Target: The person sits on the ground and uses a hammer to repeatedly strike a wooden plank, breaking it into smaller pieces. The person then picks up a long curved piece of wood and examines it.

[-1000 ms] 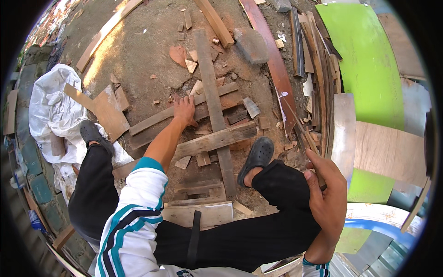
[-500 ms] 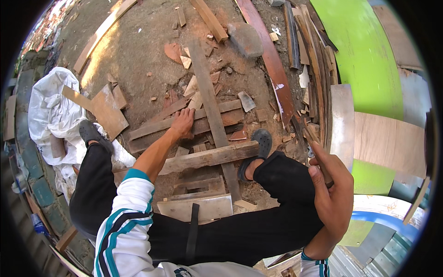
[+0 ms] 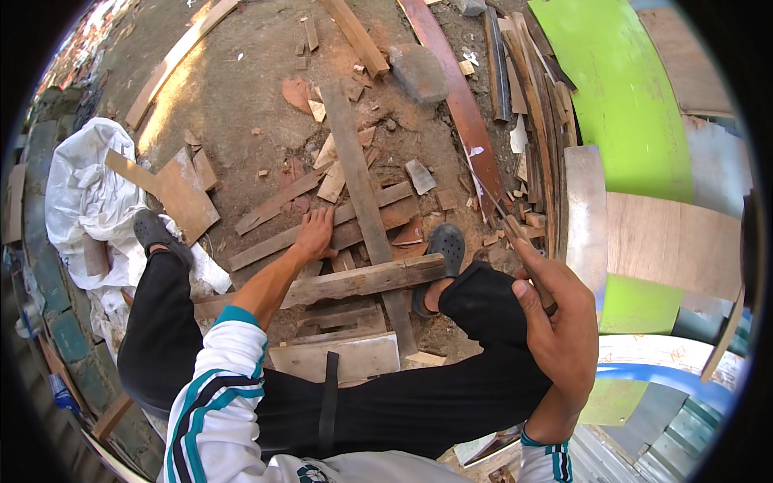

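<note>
My left hand (image 3: 314,233) lies over a rough wooden plank (image 3: 366,211), its fingers closed across the upper edge. Crossing that plank is a long grey board (image 3: 356,165), which slants down under a thick wooden beam (image 3: 362,278) near my feet. On the right, above my knee, my right hand (image 3: 561,318) is closed around a long thin tool (image 3: 510,224). Its narrow far part points up and left; its exact kind is unclear. Below the beam sit a small wooden frame (image 3: 342,315) and a pale board (image 3: 336,359).
A reddish-brown plank (image 3: 456,101) and a stack of wood strips (image 3: 541,113) lie at the right, beside green panels (image 3: 624,88). A flat stone (image 3: 420,72) is ahead. White sacking (image 3: 93,197) and plywood scraps (image 3: 187,196) lie left. Wood offcuts litter the dirt.
My left hand and the plank under it have shifted slightly toward me. My right hand has moved a little left with the tool, whose thin far part now shows more clearly.
</note>
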Demonstrator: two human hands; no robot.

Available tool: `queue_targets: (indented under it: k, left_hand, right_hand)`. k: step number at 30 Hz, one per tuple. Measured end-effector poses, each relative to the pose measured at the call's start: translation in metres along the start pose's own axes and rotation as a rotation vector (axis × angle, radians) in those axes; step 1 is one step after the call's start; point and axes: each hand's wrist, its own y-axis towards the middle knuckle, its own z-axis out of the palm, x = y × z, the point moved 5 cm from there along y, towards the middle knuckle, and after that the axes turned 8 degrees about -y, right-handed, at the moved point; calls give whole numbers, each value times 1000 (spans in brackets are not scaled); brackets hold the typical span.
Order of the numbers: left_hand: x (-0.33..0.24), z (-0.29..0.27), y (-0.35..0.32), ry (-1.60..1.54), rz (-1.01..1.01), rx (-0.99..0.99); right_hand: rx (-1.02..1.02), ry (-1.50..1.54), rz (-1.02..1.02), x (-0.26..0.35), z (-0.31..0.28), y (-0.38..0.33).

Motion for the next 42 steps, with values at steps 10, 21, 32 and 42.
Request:
queue_targets:
  k: [10,21,32,42]
  left_hand:
    - [-15,-4,-4,-55,-97,154]
    - [-94,14,-80,-125,89,-73]
    - [-79,24,-84,41,-14,48]
    - [-30,-62,-30,-56,-107,-48]
  right_hand:
    - [21,4,-23,-1,4,2]
    - [8,-29,-130,-20,8,-10]
    - [57,0,-121,-46,13,-20]
    - [-47,31,-117,-43,0,-14]
